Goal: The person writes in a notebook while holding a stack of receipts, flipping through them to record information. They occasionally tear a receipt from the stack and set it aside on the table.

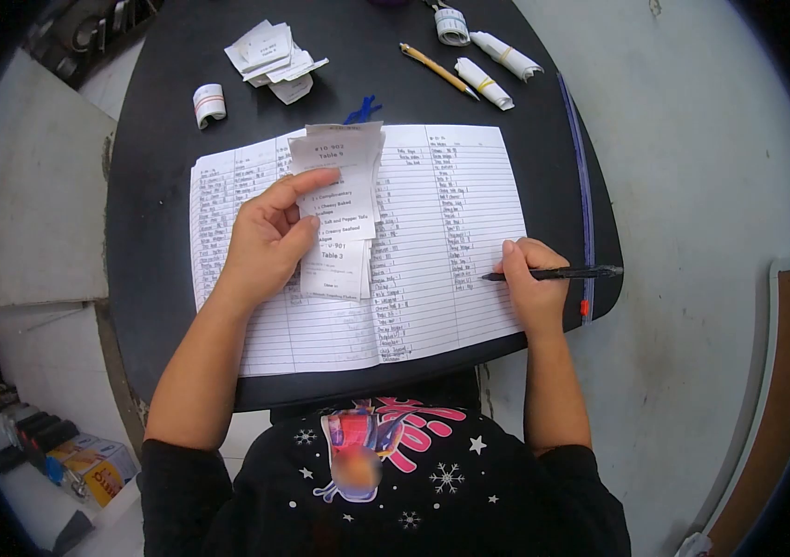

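Note:
An open lined notebook [330, 343] filled with handwritten columns lies on the black table. Above its middle, my left hand [269, 237] pinches a small stack of printed receipts [339, 209]; the top one reads "Table 9", and a lower one reads "Table 3". The index finger lies across the top slip. My right hand [536, 283] rests on the right page, its fingers closed round a black pen [557, 274]. The pen's tip points left at the lower end of a written column.
Beyond the notebook lie a pile of loose receipts [272, 56], a banded receipt roll [210, 105], a wooden pen [439, 71] and more rolled papers [485, 84]. A blue zip strip [579, 176] runs along the table's right side. A box [93, 469] stands at lower left.

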